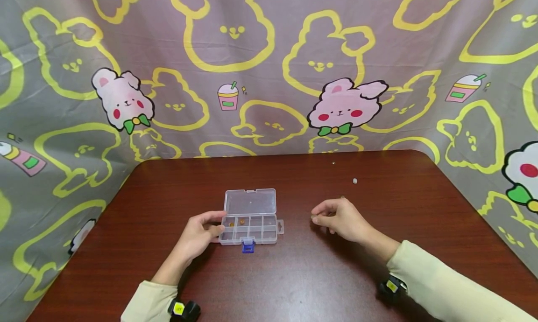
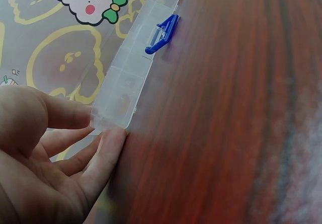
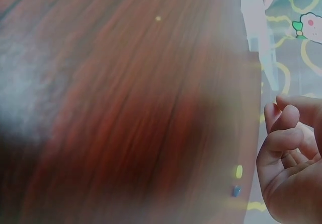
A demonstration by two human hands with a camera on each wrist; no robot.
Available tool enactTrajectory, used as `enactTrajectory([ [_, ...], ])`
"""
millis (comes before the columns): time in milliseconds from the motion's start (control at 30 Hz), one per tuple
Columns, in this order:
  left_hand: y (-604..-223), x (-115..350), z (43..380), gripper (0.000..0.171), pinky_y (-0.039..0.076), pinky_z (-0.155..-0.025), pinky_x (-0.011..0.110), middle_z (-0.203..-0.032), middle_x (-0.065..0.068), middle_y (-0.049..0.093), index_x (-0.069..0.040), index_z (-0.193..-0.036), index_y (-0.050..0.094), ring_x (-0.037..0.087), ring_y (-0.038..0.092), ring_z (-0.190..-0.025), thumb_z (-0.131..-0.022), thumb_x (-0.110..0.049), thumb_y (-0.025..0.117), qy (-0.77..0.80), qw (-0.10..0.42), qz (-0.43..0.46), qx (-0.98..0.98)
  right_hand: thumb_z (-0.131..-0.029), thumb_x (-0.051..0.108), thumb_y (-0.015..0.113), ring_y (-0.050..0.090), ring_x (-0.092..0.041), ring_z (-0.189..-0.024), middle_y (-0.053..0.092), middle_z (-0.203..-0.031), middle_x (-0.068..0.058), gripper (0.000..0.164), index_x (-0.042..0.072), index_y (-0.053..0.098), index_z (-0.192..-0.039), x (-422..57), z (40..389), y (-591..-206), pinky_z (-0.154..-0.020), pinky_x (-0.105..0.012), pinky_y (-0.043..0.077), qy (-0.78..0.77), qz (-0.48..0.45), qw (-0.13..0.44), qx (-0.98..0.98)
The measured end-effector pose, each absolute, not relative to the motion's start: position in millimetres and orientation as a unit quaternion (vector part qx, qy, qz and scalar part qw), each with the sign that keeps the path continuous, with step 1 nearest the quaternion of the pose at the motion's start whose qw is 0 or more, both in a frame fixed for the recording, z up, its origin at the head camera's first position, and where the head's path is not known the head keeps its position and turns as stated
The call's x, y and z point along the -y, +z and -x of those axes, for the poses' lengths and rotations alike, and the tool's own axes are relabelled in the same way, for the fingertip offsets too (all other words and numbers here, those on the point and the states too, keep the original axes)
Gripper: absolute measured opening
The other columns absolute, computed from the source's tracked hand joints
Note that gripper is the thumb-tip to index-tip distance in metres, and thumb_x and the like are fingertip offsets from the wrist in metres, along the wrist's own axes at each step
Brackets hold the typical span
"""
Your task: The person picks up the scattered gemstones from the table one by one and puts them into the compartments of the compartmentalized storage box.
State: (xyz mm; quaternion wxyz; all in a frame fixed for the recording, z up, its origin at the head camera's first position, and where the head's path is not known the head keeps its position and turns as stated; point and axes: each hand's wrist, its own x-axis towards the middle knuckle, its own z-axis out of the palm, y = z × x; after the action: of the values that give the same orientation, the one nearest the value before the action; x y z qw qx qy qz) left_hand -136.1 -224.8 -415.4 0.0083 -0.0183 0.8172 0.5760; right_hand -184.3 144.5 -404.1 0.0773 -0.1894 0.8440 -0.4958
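Note:
A clear plastic compartment box [image 1: 249, 241] lies on the table with its lid [image 1: 250, 202] folded back. Its blue latch [image 1: 248, 246] hangs at the front. My left hand [image 1: 197, 235] grips the box's left end, thumb at the near side and fingers behind. Small orange-brown beads [image 1: 242, 221] sit in the back-left compartments. To the right of the box, my right hand [image 1: 342, 221] is held over the table, thumb and forefinger pinching a small bead [image 1: 313, 216] mostly hidden by the fingertips.
Beyond the right hand lie a small white bead [image 1: 355, 181] and a tiny bead [image 1: 334, 163] near the table's far edge. The right wrist view has a yellow piece [image 3: 239, 171] beside a bluish one [image 3: 236, 191]. A patterned curtain [image 1: 269, 88] hangs behind the table.

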Motion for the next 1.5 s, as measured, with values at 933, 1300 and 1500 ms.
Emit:
enactTrajectory([
  [933,-416.3,226.1,136.6,0.035,0.060,-0.069,0.035,-0.117,0.024,0.065,0.006,-0.126,0.065,0.026,0.068,-0.087,-0.090,0.008,0.063,0.578,0.008,0.017,-0.816,-0.088,0.006,0.076,0.052,-0.016,-0.049,0.070,-0.078,-0.014,0.009,0.002,0.075,-0.097,-107.2,182.3,-400.0,-0.045,-0.025,0.044,-0.509,0.217,0.091,-0.828],
  [1300,-416.3,226.7,136.2,0.035,0.061,-0.070,0.036,-0.119,0.024,0.065,0.005,-0.126,0.065,0.026,0.068,-0.088,-0.091,0.007,0.063,0.577,0.010,0.017,-0.817,-0.090,0.007,0.075,0.051,-0.014,-0.048,0.069,-0.077,-0.008,0.008,0.004,0.075,-0.097,-92.5,182.6,-400.7,-0.046,-0.027,0.045,-0.502,0.226,0.093,-0.829],
  [1500,-417.0,226.9,136.6,0.035,0.061,-0.069,0.036,-0.119,0.024,0.065,0.006,-0.126,0.065,0.026,0.069,-0.087,-0.090,0.008,0.064,0.578,0.008,0.017,-0.816,-0.090,0.007,0.074,0.051,-0.013,-0.047,0.070,-0.078,-0.009,0.008,0.005,0.076,-0.097,-84.9,182.5,-401.6,-0.046,-0.026,0.045,-0.504,0.231,0.094,-0.827],
])
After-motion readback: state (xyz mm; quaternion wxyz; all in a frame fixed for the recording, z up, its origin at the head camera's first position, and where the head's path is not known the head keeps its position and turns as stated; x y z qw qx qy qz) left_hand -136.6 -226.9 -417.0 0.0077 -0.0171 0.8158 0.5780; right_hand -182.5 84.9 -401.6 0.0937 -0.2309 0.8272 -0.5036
